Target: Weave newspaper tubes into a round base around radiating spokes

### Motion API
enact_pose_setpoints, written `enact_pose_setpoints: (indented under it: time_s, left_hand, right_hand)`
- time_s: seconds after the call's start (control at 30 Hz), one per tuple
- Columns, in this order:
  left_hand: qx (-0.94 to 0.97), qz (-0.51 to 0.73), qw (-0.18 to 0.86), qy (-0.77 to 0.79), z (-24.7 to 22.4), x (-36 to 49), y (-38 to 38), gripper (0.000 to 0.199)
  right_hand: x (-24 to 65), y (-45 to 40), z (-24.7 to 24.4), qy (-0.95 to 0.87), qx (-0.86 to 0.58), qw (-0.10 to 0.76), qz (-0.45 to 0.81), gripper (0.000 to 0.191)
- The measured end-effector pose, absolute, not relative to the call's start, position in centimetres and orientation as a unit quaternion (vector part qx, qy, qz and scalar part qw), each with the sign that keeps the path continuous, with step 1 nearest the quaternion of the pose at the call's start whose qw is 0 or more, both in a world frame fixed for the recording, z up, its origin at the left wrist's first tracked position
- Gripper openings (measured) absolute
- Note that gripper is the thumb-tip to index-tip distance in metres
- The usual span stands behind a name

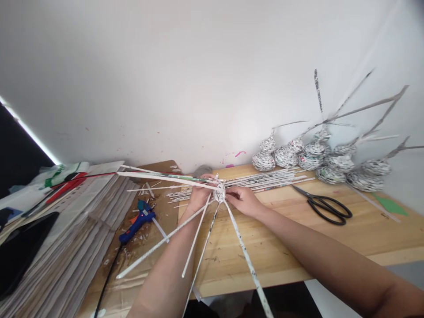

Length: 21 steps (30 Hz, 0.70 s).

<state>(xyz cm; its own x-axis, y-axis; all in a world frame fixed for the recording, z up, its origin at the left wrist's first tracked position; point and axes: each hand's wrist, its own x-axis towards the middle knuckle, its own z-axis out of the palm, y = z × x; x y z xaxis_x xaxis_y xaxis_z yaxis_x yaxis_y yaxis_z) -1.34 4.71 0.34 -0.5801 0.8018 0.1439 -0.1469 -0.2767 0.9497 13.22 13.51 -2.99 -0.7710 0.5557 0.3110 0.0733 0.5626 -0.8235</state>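
Observation:
A small round weave of rolled newspaper (218, 192) is held up over the wooden table, with several long paper tubes (243, 249) fanning out from it to the left and toward me. My left hand (199, 194) is closed around its left side, its fingers partly hidden behind the tubes. At the right edge my right hand (243, 199) pinches the weave or a strand of it with thumb and fingers. Behind both hands lies a bundle of loose rolled newspaper tubes (265, 180).
Black scissors (326, 205) lie on the wooden table (331, 245) at right. Several woven gourd shapes (286, 157) stand along the wall. A blue glue gun (137, 224) rests on cardboard at left, beside a tall newspaper stack (96, 234) bearing a black phone-like device (28, 251).

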Motion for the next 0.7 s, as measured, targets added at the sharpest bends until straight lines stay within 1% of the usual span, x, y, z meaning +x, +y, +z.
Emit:
enact_pose_setpoints:
  time_s: [0.17, 0.27, 0.4, 0.53, 0.7]
  left_hand:
    - [0.365, 0.729, 0.357, 0.455, 0.17, -1.48, 4.73, 0.036]
    - [0.364, 0.726, 0.367, 0.454, -0.07, -1.65, 4.90, 0.038]
    - [0.350, 0.731, 0.353, 0.467, -0.17, -1.55, 5.04, 0.040]
    - [0.357, 0.730, 0.365, 0.454, 0.13, -1.13, 5.11, 0.041]
    - [0.358, 0.738, 0.357, 0.447, 0.31, -0.98, 5.43, 0.041]
  right_hand:
    - [13.04, 13.66, -3.22, -0.848, -0.202, 0.274, 0.406, 0.023]
    - [12.97, 13.74, -3.17, -0.853, -0.204, 0.267, 0.400, 0.023]
    - [12.91, 13.91, -3.09, -0.861, -0.199, 0.260, 0.390, 0.024]
    - [12.86, 14.10, -3.00, -0.861, -0.191, 0.261, 0.392, 0.023]
    - [12.80, 14.17, -2.59, -0.863, -0.221, 0.239, 0.386, 0.028]
